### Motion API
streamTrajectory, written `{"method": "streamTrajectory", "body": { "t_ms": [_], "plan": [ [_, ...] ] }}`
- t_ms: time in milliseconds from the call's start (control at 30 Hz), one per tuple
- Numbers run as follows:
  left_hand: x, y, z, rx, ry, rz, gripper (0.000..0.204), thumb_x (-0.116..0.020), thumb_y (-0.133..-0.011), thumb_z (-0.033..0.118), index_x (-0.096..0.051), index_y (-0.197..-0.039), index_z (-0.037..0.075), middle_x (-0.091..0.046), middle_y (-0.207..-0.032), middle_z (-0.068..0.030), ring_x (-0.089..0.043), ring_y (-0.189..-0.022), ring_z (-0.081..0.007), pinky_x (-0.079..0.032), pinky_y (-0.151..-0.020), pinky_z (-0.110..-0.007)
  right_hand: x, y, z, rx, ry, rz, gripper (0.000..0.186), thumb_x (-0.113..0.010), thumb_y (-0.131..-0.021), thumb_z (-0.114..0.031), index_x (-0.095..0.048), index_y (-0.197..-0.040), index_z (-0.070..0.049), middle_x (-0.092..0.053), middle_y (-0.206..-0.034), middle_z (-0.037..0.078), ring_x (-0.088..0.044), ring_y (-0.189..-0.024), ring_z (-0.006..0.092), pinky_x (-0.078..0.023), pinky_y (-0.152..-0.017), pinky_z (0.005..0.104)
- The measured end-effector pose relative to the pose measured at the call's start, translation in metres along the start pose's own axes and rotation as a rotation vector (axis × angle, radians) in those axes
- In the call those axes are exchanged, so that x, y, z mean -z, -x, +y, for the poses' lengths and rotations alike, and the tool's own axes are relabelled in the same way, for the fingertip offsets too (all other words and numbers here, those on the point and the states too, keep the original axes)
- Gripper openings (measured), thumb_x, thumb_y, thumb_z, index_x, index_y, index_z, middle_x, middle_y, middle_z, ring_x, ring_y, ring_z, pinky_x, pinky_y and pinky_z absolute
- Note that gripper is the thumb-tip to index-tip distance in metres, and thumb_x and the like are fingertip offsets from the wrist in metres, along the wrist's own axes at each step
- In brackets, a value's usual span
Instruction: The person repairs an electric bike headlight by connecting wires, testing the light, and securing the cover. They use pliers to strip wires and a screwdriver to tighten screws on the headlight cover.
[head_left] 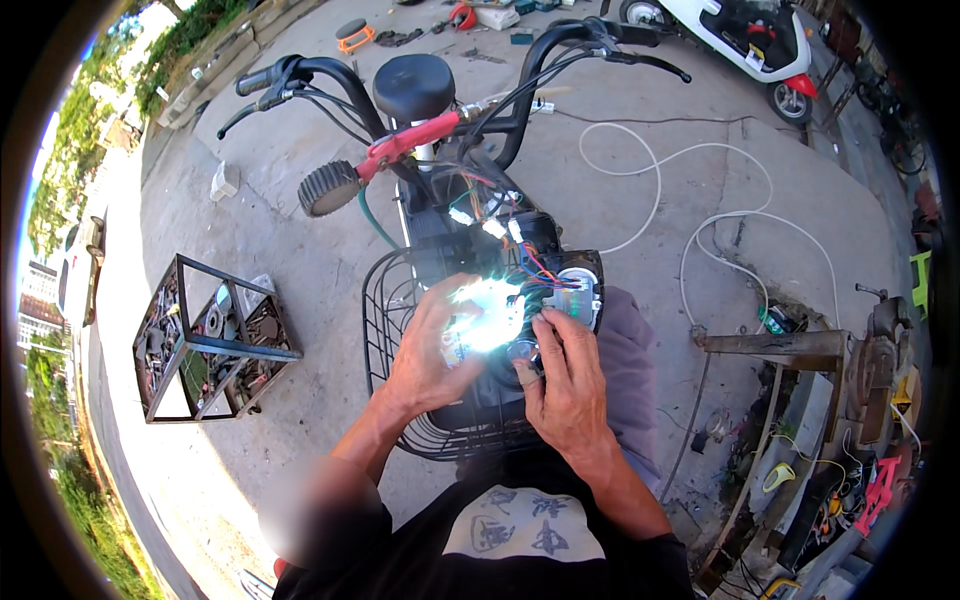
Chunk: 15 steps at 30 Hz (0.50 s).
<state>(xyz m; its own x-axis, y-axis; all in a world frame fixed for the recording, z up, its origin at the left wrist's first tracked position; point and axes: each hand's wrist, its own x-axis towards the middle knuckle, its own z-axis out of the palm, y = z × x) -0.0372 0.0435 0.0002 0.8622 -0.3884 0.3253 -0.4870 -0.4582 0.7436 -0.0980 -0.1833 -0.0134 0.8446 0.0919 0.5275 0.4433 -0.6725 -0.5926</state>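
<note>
Between my hands, above the front basket point(372, 330), a headlight unit point(490, 315) is washed out by dazzling white glare. My left hand point(430, 350) curls around its left side. On the other side, my right hand point(570, 375) has its thumb and fingers bent in close to a small round part point(522, 350); what they pinch is hidden. A clear-covered panel with a white ring point(575, 290) sits just beyond the right fingers. Red, blue and orange wires point(538, 270) run from there to white plug connectors point(495, 228) below the handlebar point(345, 85).
A pink-red air tool with a round gauge point(410, 145) rests across the bike near the black seat point(414, 88). A metal rack of parts point(190, 345) stands left. A pale hose point(660, 165) loops right, near a workbench point(775, 345) with a vise point(885, 320). A white scooter point(745, 35) is far right.
</note>
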Motion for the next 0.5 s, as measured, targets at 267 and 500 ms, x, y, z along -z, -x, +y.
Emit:
{"method": "streamTrajectory", "body": {
  "t_ms": [267,500],
  "plan": [
    [0.0008,0.0013,-0.0002,0.064,0.031,-0.017,0.046,-0.079,-0.089,0.005,-0.06,-0.131,0.008,-0.061,-0.156,-0.0236,-0.065,-0.138,-0.0378,-0.052,-0.115,-0.049,0.0009,-0.0021,-0.0003,-0.025,-0.004,0.02,0.048,-0.081,-0.097,-0.004,-0.067,-0.141,0.01,-0.065,-0.141,0.026,-0.068,-0.124,0.0455,-0.057,-0.106,0.0514],
    [0.0023,0.0005,0.0037,0.117,0.089,-0.035,0.04,-0.076,-0.098,0.01,-0.059,-0.134,0.007,-0.063,-0.153,-0.0242,-0.064,-0.139,-0.0378,-0.051,-0.118,-0.05,0.0026,-0.0054,0.0008,-0.016,0.009,0.045,0.047,-0.079,-0.094,0.004,-0.069,-0.139,0.008,-0.067,-0.139,0.024,-0.07,-0.121,0.0437,-0.059,-0.103,0.0495]
  ]
}}
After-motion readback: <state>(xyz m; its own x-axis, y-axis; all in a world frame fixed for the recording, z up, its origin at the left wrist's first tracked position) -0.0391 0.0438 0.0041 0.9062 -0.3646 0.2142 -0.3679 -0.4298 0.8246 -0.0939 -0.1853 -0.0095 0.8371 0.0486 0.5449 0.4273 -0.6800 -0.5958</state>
